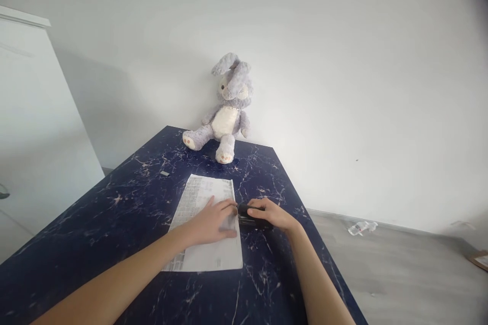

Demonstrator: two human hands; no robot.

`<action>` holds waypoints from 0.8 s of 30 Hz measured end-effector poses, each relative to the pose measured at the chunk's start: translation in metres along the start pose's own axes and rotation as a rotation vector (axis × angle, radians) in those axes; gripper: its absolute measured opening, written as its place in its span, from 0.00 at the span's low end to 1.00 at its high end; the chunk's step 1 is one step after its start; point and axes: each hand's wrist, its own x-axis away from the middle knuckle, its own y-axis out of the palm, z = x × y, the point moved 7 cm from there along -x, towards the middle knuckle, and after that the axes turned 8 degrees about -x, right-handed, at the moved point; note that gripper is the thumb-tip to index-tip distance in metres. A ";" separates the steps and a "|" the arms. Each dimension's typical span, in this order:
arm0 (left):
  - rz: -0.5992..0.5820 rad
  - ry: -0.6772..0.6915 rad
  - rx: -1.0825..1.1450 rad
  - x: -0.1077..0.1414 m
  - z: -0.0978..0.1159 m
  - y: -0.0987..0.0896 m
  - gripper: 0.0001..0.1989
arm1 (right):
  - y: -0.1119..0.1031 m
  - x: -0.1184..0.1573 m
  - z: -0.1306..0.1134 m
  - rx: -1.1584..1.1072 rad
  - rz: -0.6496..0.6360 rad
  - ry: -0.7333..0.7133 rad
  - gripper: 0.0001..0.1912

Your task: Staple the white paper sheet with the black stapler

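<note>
A printed sheet of paper [208, 259], perhaps a small stack, lies on the dark blue marbled table [125, 244]. My left hand [213, 221] rests on its right half, palm down with the thumb apart from the fingers, the fingertips reaching the right edge. At that same edge is a black stapler [253, 221], its front end against the paper. My right hand [269, 213] grips the stapler from above and the right side. Whether the paper's edge sits between the stapler's jaws cannot be made out.
A grey plush rabbit [226, 122] sits at the table's far end against the white wall. Left of the paper's top lies a small pale strip [164, 173]. A white cabinet [38, 111] stands to the left. On the floor at right lies a clear plastic bottle [362, 227].
</note>
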 end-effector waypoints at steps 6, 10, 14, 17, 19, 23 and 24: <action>0.018 -0.045 -0.012 -0.005 -0.001 0.012 0.43 | 0.005 -0.002 -0.001 0.058 -0.001 -0.006 0.23; 0.004 -0.011 0.019 -0.006 0.001 0.013 0.41 | 0.006 -0.002 -0.003 0.105 -0.009 0.005 0.23; 0.039 0.012 0.010 -0.006 -0.002 0.011 0.34 | 0.004 -0.002 -0.005 0.141 -0.016 0.007 0.24; 0.050 -0.004 -0.021 -0.003 0.002 0.008 0.35 | 0.006 0.000 -0.011 0.168 -0.010 -0.033 0.24; 0.048 -0.014 -0.028 -0.002 0.006 0.007 0.37 | 0.010 0.000 -0.013 0.180 -0.018 -0.063 0.23; 0.001 0.013 -0.018 -0.004 0.011 0.011 0.39 | 0.020 -0.003 -0.009 0.236 -0.080 -0.096 0.19; 0.000 0.021 -0.016 -0.005 0.010 0.010 0.39 | 0.022 -0.004 -0.008 0.262 -0.090 -0.094 0.18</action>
